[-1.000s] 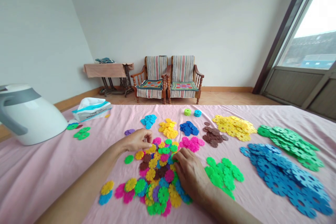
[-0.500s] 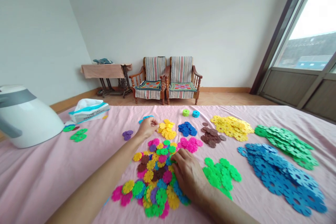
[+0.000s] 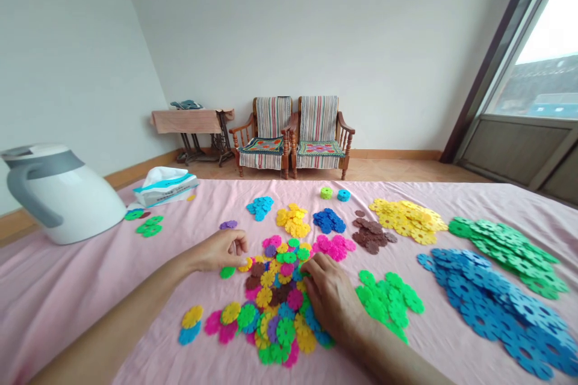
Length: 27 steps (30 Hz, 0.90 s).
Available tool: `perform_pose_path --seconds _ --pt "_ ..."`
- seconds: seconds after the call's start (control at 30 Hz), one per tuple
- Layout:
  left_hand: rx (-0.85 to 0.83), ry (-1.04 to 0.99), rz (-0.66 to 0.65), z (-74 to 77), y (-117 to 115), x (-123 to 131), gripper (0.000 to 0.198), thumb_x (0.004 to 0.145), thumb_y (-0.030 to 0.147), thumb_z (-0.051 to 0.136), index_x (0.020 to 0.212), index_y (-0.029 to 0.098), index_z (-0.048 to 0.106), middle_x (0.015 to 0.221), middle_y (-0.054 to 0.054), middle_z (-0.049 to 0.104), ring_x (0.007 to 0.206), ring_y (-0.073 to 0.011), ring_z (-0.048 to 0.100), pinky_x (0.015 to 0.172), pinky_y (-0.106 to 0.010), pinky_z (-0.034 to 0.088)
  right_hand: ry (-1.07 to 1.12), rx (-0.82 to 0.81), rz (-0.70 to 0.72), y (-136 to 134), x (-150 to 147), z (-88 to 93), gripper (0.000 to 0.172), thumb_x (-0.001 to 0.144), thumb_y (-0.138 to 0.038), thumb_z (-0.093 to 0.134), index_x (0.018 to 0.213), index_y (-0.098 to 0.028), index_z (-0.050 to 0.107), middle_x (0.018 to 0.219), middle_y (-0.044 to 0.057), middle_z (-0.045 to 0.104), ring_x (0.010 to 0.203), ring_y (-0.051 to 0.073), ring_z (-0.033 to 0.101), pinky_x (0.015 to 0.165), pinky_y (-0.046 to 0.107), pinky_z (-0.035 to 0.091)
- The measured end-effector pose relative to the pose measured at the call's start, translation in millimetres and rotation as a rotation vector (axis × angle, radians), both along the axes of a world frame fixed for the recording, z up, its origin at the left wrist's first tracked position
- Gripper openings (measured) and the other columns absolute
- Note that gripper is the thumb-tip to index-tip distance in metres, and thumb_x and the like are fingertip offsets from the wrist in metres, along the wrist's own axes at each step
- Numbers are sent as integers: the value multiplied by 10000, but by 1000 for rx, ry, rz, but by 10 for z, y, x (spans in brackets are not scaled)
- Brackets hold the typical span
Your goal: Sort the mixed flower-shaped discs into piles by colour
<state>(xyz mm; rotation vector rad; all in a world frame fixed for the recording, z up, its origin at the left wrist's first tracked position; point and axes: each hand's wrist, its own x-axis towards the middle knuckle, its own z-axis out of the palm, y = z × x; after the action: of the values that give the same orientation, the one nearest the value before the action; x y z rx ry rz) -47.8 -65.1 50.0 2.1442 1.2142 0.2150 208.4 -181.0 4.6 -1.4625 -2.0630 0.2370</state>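
Note:
A mixed heap of coloured plastic snowflake discs lies on the pink cloth in front of me. My left hand is at the heap's left edge, fingers curled and pinched over a yellow disc. My right hand rests palm down on the heap's right side, fingers bent, with its tips by a green disc; what they hold is hidden. Sorted piles lie beyond: cyan, yellow, dark blue, pink, brown and bright green.
Big piles of yellow, green and blue discs fill the right. A white kettle, a tissue pack and a few green discs sit at the left. Two wooden chairs stand by the far wall.
My left hand reached out to the sorted yellow pile, then came back to the near left edge of the mixed heap. My right hand stayed on the heap.

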Motion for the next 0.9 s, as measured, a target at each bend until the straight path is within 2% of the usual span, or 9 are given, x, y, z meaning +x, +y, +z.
perform_pose_path --seconds 0.3,0.47,0.7,0.9 --pt "97 43 -19 -27 -160 73 190 621 237 610 756 172 494 564 56 503 545 -128 498 469 -196 322 6 0 5 -1 2 -29 128 854 -114 460 871 -182 567 855 45 547 812 174 504 730 282 397" --pt "118 -3 -32 5 -163 88 168 628 207 589 662 179 427 569 60 456 537 -109 455 476 -195 306 2 -1 7 7 8 -42 128 861 -125 454 872 -183 567 857 45 548 809 173 503 730 284 399" --pt "-41 -135 -19 -19 -44 46 165 658 238 573 687 173 424 610 55 431 542 -98 427 471 -192 299 8 4 6 15 9 -52 123 864 -132 455 877 -184 566 861 45 549 811 174 503 731 287 399" --pt "-106 -192 2 2 -26 61 182 676 262 579 712 173 426 606 61 447 539 -93 448 497 -198 335 9 3 10 13 9 -36 120 858 -125 463 875 -179 569 860 46 550 816 174 502 741 289 397"
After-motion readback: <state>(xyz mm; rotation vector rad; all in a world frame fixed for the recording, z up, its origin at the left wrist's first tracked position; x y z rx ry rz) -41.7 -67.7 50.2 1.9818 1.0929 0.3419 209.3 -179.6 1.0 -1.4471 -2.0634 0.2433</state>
